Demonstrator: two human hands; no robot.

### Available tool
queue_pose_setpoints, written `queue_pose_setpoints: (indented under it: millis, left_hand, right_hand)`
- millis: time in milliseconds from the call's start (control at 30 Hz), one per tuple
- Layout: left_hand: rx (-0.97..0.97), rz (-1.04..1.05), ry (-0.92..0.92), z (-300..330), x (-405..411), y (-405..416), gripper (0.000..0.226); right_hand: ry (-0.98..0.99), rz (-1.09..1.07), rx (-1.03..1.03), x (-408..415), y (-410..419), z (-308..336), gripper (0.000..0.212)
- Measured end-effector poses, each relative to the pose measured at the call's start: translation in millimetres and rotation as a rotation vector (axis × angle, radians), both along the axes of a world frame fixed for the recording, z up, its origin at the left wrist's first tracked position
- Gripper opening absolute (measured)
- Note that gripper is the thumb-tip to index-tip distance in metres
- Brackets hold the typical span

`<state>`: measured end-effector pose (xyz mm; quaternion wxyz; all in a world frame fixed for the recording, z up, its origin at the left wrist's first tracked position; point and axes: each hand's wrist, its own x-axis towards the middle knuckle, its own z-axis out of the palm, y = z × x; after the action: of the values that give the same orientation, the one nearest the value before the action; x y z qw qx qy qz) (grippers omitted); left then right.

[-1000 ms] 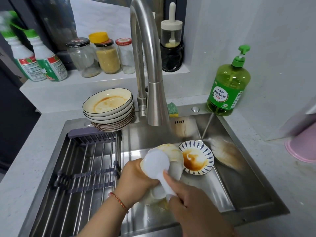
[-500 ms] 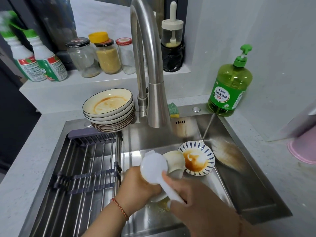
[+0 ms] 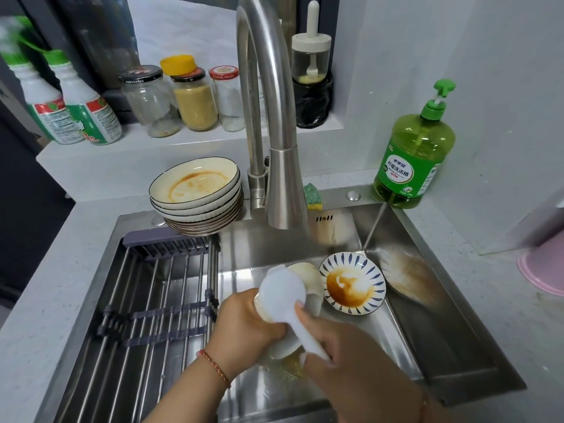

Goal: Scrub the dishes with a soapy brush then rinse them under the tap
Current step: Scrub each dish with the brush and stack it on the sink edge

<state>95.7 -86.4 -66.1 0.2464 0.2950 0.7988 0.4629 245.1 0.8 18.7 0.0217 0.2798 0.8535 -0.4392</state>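
Note:
Over the steel sink [image 3: 442, 346], my left hand [image 3: 247, 328] grips a cream bowl [image 3: 311, 282], tilted on its side. My right hand [image 3: 345, 352] holds the handle of a white dish brush [image 3: 282, 293], whose round head presses against the bowl. A small blue-striped dish [image 3: 352, 283] with brown sauce lies in the basin just right of the bowl. A stack of dirty cream plates [image 3: 197, 196] stands at the sink's back left corner. The tap [image 3: 268, 117] arches above; no water is seen running.
A green dish soap bottle [image 3: 415, 157] stands at the back right corner, a sponge [image 3: 312, 196] behind the tap. A drying rack [image 3: 146, 303] fills the sink's left half. Jars [image 3: 195, 99] and spray bottles [image 3: 76, 108] line the ledge. A pink tub [image 3: 546, 264] sits at the right.
The bowl has turned in my left hand and shows less of its inside. The brush head has shifted slightly over it. The hands stay in the same spot.

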Motion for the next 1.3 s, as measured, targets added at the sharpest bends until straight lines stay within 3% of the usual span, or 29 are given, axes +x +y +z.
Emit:
queue_pose_setpoints:
  millis: [167,333,467,600,667,733,800,867,933,1067,1167,1300]
  left_hand:
    - [-0.042,0.023,0.064,4.2,0.5,-2.7,0.02]
    - [-0.01,0.035,0.018,3.5,0.1,-0.5,0.02]
    - [0.023,0.01,-0.023,5.7,3.2,0.6,0.024]
    - [0.03,0.077,-0.018,9.9,-4.3,-7.1,0.024]
    - [0.135,0.138,-0.124,13.3,-5.0,-10.6,0.031]
    - [0.263,0.21,-0.261,14.9,-1.9,-11.7,0.039]
    - [0.383,0.267,-0.385,12.6,3.8,-9.9,0.052]
    - [0.491,0.295,-0.515,9.7,11.1,-7.6,0.062]
    - [0.563,0.278,-0.648,9.9,16.1,-7.0,0.066]
    - [0.54,0.09,-0.802,18.4,6.5,-16.7,0.083]
    - [0.398,0.004,-0.734,22.8,-10.4,-20.9,0.08]
    - [0.19,-0.125,-0.473,28.0,-19.7,-17.4,0.066]
  right_hand:
    - [-0.03,-0.231,-0.194,4.3,41.0,-11.8,0.048]
    - [0.021,0.011,-0.011,-6.1,8.9,-5.8,0.06]
    - [-0.072,0.108,0.025,-7.4,-3.7,-6.9,0.061]
    - [0.003,-0.214,-0.264,2.5,37.2,-24.9,0.021]
    - [0.069,-0.408,-0.495,6.7,43.0,-43.1,0.018]
    - [0.15,-0.578,-0.589,5.5,40.7,-56.8,0.013]
    - [0.199,-0.664,-0.594,-0.3,35.8,-66.1,0.031]
    - [0.235,-0.648,-0.61,-5.4,29.5,-70.6,0.046]
    - [0.286,-0.614,-0.628,-7.4,27.0,-69.8,0.037]
    - [0.318,-0.522,-0.56,0.8,39.0,-61.8,0.045]
    - [0.238,-0.367,-0.444,5.6,50.3,-50.8,0.055]
    - [0.137,-0.234,-0.29,2.1,54.9,-38.1,0.056]
